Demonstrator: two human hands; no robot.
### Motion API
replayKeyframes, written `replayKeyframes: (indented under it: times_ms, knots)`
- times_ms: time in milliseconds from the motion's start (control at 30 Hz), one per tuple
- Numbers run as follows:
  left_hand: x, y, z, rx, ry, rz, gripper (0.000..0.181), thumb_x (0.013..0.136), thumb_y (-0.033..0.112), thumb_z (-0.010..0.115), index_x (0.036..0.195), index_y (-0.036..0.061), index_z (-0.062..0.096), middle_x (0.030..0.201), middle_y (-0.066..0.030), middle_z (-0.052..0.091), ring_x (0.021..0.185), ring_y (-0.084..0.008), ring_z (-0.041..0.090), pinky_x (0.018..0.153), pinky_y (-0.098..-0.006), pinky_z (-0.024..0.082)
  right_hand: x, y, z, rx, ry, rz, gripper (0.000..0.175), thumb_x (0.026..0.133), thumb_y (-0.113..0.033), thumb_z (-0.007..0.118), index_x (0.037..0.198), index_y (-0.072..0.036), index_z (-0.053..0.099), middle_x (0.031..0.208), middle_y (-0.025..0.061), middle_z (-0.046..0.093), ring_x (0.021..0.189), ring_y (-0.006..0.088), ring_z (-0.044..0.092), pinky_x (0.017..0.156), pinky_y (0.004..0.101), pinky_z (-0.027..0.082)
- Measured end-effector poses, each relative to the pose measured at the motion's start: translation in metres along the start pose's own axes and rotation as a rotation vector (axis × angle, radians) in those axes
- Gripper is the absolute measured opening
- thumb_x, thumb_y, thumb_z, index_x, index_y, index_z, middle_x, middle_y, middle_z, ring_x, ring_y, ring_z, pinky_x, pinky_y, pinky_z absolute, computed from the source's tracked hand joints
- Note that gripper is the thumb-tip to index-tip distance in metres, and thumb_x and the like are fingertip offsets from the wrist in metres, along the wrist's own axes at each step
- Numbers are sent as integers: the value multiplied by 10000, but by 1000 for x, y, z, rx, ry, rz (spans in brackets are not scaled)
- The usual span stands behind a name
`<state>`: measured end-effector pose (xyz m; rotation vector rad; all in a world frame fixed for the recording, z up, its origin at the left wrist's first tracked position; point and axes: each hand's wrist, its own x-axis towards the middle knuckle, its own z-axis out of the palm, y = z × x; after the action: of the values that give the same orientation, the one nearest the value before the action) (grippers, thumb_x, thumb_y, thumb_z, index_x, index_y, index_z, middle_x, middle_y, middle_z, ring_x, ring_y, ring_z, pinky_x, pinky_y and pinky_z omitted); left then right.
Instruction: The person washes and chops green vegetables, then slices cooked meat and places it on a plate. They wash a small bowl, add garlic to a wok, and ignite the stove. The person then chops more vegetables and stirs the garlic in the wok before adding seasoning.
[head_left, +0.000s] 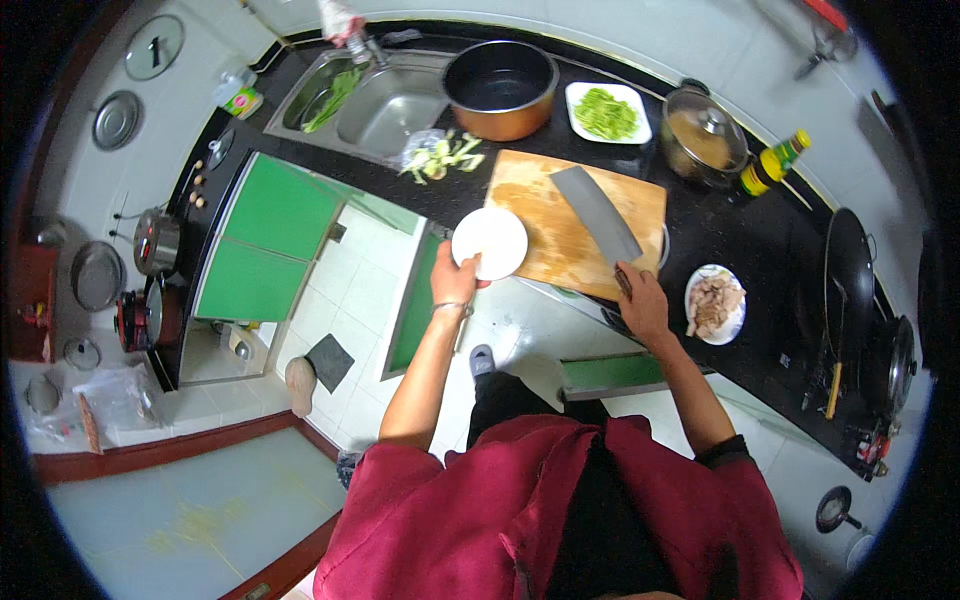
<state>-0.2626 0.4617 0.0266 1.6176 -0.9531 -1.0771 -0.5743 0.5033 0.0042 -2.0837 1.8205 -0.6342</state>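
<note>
My left hand (455, 279) grips the near edge of a small white plate (496, 236), held at the left edge of a wooden cutting board (525, 180). A little pale food seems to lie on the plate by my thumb. My right hand (645, 304) is closed round the handle of a cleaver (598, 214), whose wide blade lies over the right part of the board. Wet marks show on the wood. Right of my right hand, a white plate (731, 328) holds pieces of pale meat (716, 298). Beyond the board, sliced green vegetable (606, 114) fills a square white dish (572, 97).
A large copper-coloured pot (501, 120) stands behind the board, beside vegetable trimmings (439, 157) and a double sink (390, 109) with leafy greens. A lidded pot (701, 139) and a bottle (776, 163) stand at the back right. Below the counter, a green drawer (622, 375) stands out.
</note>
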Motion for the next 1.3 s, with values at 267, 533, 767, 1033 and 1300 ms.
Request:
replayKeyframes:
  times_ms: [267,533,767,1033,1300]
  knots:
    - [10,-38,-203,19,68,-103,377,769,-25,457,1145,3,467,833,-118,535,630,-191,604,459,-299,562,14,-2,61,-129,-5,4,487,756,-31,587,1216,-174,515,901,179,493,861,351,509,759,403,426]
    - [29,-58,-308,-127,105,-167,347,780,26,559,1114,-4,473,766,-87,499,579,-166,593,434,-265,547,36,-162,133,-109,-10,72,288,786,-113,540,1056,-32,597,981,141,562,878,290,529,805,387,415]
    - [29,-32,-313,-210,106,-87,362,773,6,528,1128,-8,457,807,-123,542,615,-189,616,450,-282,550,15,-325,298,-269,-520,-575,282,852,-358,502,1024,-170,624,1193,64,514,1256,281,322,978,502,274]
    - [52,-8,-334,-168,15,-83,397,765,-22,480,1158,-9,420,754,-80,487,595,-203,609,495,-303,577,-19,-276,292,-66,-492,-431,156,796,-178,573,869,-40,578,1134,131,506,1302,315,266,1013,378,337]
    - [157,-37,-360,-192,-214,-123,416,763,-7,481,1168,-23,384,836,-163,547,643,-232,628,493,-309,580,-18,-223,264,-35,-406,-400,190,683,-8,566,871,-24,587,1161,204,498,1264,387,322,1026,408,346]
